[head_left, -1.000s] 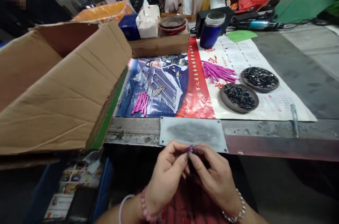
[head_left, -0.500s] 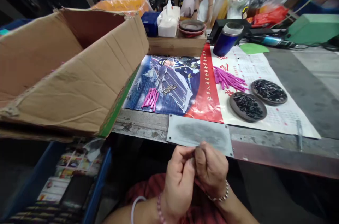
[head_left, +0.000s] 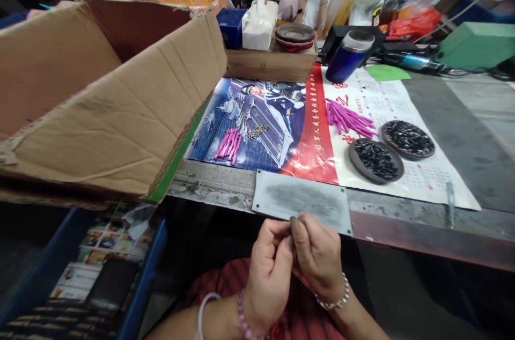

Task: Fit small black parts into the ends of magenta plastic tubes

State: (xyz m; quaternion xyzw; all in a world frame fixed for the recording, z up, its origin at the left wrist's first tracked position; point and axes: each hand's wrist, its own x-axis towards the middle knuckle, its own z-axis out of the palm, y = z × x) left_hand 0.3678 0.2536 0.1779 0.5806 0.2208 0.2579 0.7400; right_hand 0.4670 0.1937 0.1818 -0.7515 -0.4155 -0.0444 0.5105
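Note:
My left hand [head_left: 269, 270] and my right hand [head_left: 317, 257] meet just below the table's front edge, over my lap. Both are pinched together at the fingertips; whatever sits between them is hidden by the fingers. On the poster [head_left: 322, 115] lie a small bunch of pink sticks [head_left: 228, 144] beside a cluster of tiny metal pieces [head_left: 257, 131]. A bigger pile of pink sticks [head_left: 348, 119] lies further right. Two dark round dishes [head_left: 376, 160] [head_left: 408, 139] hold small black parts.
A large open cardboard box [head_left: 108, 98] overhangs the table's left side. A grey metal plate [head_left: 301, 200] lies at the front edge. At the back stand a wooden tray [head_left: 271, 64], a tissue pack [head_left: 258, 26], a blue mug [head_left: 348, 56]. Another person sits beyond.
The view has swung left and tilted. My hands have closed together, and the pink tip seen between my fingers a second ago no longer shows.

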